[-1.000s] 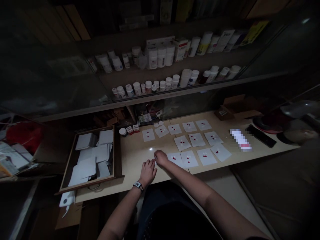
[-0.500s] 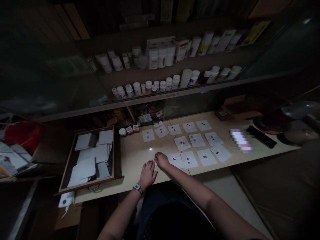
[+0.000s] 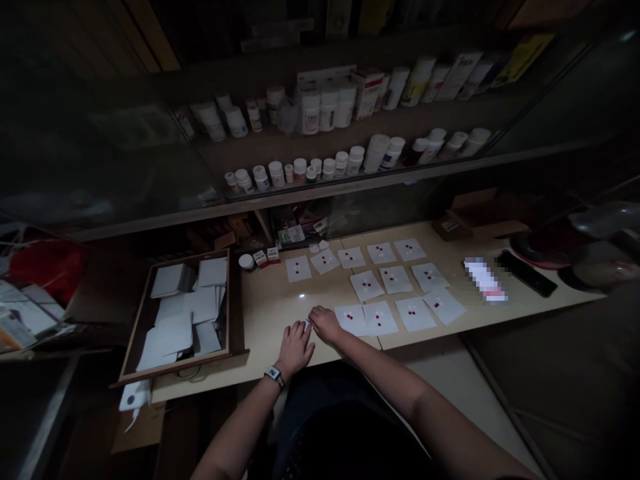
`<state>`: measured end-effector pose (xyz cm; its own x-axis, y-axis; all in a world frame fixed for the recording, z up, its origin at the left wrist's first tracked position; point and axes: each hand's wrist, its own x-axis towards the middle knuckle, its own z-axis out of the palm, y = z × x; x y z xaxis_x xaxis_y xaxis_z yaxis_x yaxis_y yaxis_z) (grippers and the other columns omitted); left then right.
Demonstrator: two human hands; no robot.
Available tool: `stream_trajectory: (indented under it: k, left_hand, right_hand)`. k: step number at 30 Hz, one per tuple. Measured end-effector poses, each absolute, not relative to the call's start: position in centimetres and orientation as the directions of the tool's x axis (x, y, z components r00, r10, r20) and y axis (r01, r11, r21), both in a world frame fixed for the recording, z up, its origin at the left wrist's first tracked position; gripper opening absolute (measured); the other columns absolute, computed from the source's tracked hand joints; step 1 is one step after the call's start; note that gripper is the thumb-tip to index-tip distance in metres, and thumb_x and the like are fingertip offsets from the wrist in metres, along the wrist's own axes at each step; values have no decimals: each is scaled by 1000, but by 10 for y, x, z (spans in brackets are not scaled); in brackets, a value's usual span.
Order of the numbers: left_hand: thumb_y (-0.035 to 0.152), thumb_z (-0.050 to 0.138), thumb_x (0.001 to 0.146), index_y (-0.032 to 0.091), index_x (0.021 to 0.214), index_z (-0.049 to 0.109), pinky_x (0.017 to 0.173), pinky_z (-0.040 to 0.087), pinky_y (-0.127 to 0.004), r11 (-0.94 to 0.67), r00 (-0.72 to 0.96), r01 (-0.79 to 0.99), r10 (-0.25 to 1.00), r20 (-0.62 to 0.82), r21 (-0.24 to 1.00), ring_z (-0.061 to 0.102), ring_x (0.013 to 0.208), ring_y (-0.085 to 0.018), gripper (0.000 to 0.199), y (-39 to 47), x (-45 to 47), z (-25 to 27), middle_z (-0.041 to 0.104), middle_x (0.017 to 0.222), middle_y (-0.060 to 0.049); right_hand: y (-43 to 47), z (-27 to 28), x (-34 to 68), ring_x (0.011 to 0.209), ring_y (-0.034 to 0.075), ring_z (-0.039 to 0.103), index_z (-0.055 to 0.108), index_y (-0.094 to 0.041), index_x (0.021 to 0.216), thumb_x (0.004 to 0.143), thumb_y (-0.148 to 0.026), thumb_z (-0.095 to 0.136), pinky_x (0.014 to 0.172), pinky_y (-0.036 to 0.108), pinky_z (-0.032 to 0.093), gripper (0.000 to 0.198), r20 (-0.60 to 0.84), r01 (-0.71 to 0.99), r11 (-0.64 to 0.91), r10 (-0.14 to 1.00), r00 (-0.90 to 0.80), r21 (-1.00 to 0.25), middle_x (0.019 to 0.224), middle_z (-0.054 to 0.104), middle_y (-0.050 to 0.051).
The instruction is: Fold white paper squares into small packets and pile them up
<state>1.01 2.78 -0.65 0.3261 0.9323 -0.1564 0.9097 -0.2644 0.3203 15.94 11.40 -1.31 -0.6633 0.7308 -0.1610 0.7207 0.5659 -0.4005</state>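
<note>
Left hand (image 3: 295, 348): open, laid flat. White paper (image 3: 307, 325): on the tabletop (image 3: 270, 300) between both hands, mostly hidden. Right hand (image 3: 326, 325): fingers curled; grip cannot be determined. Bottle (image 3: 355, 161) labels: illegible. Screen (image 3: 485, 279): pixelated.

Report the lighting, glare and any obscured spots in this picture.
Head view: dim overall, the cabinet darkest towards its top; head view: small bright glare on the tabletop beyond the right hand; head view: coarse pixelation over a bright object.

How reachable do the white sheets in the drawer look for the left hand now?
Probably yes: the drawer stands open on that side, its sheets uncovered, though the left hand rests by a small white piece.
</note>
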Motion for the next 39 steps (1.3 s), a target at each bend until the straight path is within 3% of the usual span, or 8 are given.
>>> stream_trajectory:
  k: [7, 16, 25, 34, 39]
  left_hand:
    - [37, 46, 89, 16, 134, 45, 103, 27, -50, -261, 325, 908, 932, -159, 327, 36, 127, -31, 50, 29, 12, 0, 47, 135, -15]
    - [36, 47, 87, 15, 133, 46, 102, 30, -46, -258, 331, 904, 927, -177, 340, 39, 124, -30, 51, 23, 11, 3, 46, 138, -15]
    - [35, 48, 87, 15, 132, 46, 102, 32, -47, -248, 323, 907, 928, -184, 340, 39, 125, -30, 49, 19, 14, 4, 44, 139, -16]
    - [29, 50, 85, 18, 121, 57, 102, 35, -46, -282, 364, 878, 918, -157, 386, 39, 127, -29, 39, 17, 8, 0, 43, 141, -13]
    - [29, 51, 86, 20, 125, 54, 101, 34, -47, -289, 369, 885, 914, -170, 365, 39, 126, -29, 40, 16, 5, 4, 41, 143, -13]
  right_hand:
    - [111, -7, 162, 93, 22, 52, 66, -13, 92, 91, -20, 47, 78, 30, 38, 20, -190, 688, 612, 677, -711, -390, 95, 62, 11]
    - [96, -12, 153, 90, 21, 53, 66, -13, 89, 92, -21, 44, 77, 29, 38, 24, -188, 783, 511, 781, -595, -355, 93, 63, 11]
    - [93, -6, 152, 92, 22, 53, 66, -12, 92, 90, -20, 47, 78, 31, 37, 21, -224, 762, 552, 739, -635, -339, 95, 63, 13]
    - [75, -9, 167, 97, 23, 51, 58, -14, 118, 93, -28, 45, 80, 33, 40, 32, -119, 707, 594, 728, -676, -384, 102, 59, 12]
    - [74, -20, 175, 108, 23, 48, 57, -18, 122, 92, -24, 44, 90, 35, 38, 33, -51, 683, 561, 754, -655, -468, 119, 57, 12]
